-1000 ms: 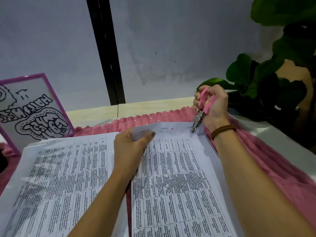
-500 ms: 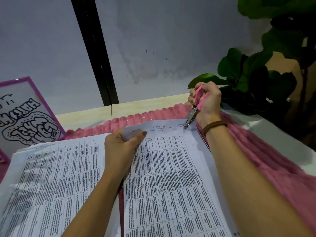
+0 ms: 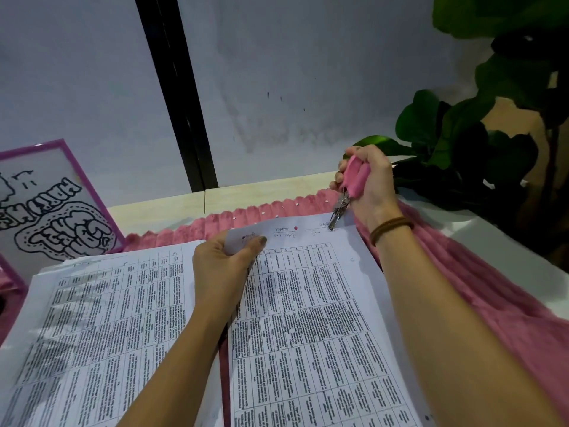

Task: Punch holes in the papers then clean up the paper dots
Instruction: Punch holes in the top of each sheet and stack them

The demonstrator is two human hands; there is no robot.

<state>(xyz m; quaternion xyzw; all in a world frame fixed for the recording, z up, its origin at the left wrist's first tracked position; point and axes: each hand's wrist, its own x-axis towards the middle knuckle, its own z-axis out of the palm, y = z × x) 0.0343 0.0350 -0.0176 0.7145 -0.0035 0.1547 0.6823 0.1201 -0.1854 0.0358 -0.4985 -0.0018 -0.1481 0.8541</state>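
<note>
Punching the far edge of a printed sheet (image 3: 308, 318).
Squeezing a pink-handled plier punch (image 3: 345, 197) in the clenched right hand (image 3: 374, 192), nose at the sheet's far right corner; pinching the far left corner with the left hand (image 3: 221, 269). Lying on pink fleece (image 3: 462, 272), right of a paper stack (image 3: 101, 318). Probably light, floppy, easily torn: best held taut near the punch. Cannot read the table print or header handwriting: too small.

Our right hand (image 3: 372, 186) slides the pink hole punch (image 3: 354, 180) slightly leftward along the far margin of the right-hand sheet (image 3: 308, 303), so its metal nose (image 3: 335, 215) now sits a little further in from the corner, and the pink handles (image 3: 361, 180) look squeezed closer together
</note>
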